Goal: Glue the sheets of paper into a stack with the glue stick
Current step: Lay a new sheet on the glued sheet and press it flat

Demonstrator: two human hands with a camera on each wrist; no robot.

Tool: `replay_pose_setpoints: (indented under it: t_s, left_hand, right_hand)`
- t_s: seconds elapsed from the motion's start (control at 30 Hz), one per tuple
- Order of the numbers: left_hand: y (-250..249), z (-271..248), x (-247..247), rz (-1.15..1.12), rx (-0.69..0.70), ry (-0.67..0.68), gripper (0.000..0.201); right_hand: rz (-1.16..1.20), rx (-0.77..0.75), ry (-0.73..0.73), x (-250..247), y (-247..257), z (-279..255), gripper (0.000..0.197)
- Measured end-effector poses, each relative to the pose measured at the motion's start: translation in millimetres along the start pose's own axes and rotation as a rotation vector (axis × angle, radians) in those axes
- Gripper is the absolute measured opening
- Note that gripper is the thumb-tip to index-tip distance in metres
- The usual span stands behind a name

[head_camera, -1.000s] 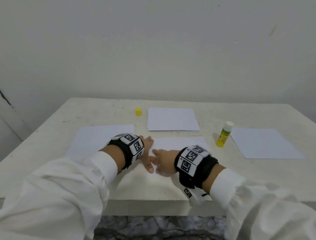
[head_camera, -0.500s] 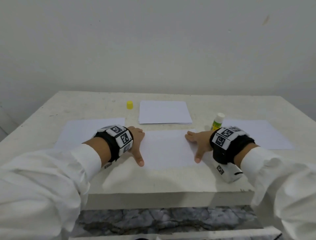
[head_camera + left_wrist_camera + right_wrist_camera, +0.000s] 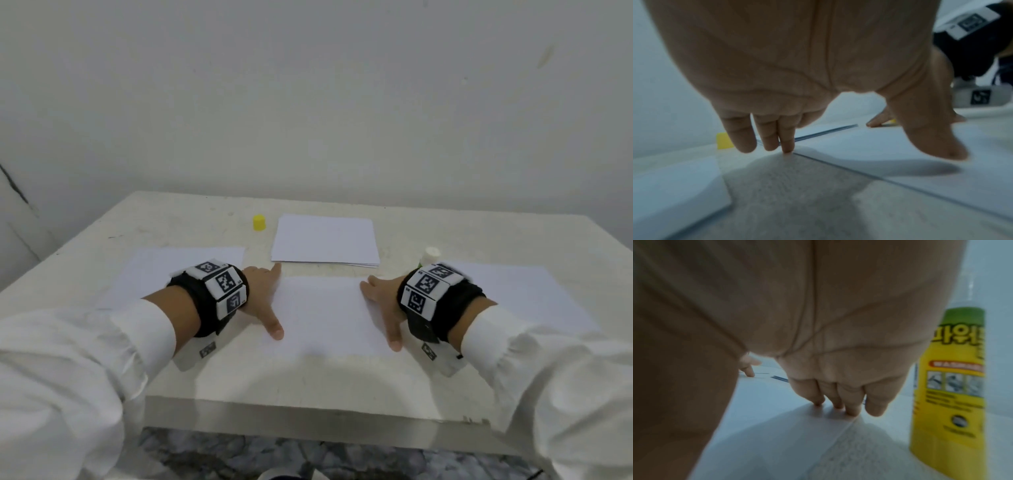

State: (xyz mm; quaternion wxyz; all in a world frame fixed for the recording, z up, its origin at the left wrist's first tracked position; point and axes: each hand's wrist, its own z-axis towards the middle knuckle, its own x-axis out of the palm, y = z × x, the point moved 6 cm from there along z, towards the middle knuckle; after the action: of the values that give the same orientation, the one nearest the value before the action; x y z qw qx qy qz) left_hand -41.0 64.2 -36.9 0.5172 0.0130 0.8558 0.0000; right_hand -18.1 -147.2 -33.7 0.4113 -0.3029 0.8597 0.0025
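A white sheet [image 3: 322, 311] lies flat at the table's near middle. My left hand [image 3: 265, 301] rests on its left edge with straight, spread fingers [image 3: 786, 142], the thumb pointing toward me. My right hand [image 3: 382, 305] lies flat on the sheet's right edge, its fingertips [image 3: 838, 404] touching the paper. The yellow glue stick [image 3: 949, 394] stands upright, uncapped, just right of my right hand; in the head view only its white top [image 3: 430, 255] shows behind the wrist band. Its yellow cap [image 3: 259, 222] sits at the back.
A small stack of white paper [image 3: 325, 241] lies behind the middle sheet. Single sheets lie at the left [image 3: 154, 274] and at the right [image 3: 534, 294]. The pale table [image 3: 291, 387] ends at a front edge near me; a wall stands close behind.
Both hands slid apart from the sheet's middle to its left and right edges, pressing it flat. The right hand moved farther, ending beside the glue stick.
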Motion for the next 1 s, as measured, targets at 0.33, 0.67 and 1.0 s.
replay_pose_setpoints:
  t_s: [0.33,0.67,1.0]
  left_hand:
    - [2,-3,-2,-0.385,-0.077,-0.034,0.13]
    - [16,-22,-10,-0.902,-0.133,-0.264,0.102]
    - [25,-19,-24,-0.726,0.026,-0.21,0.036]
  right_hand:
    - [-0.093,0.034,-0.047,4,1,18,0.134]
    - [-0.03,-0.041,-0.052,6,7,1,0.106]
    - [0.477,0.01,-0.175,-2,4,-3,0.084]
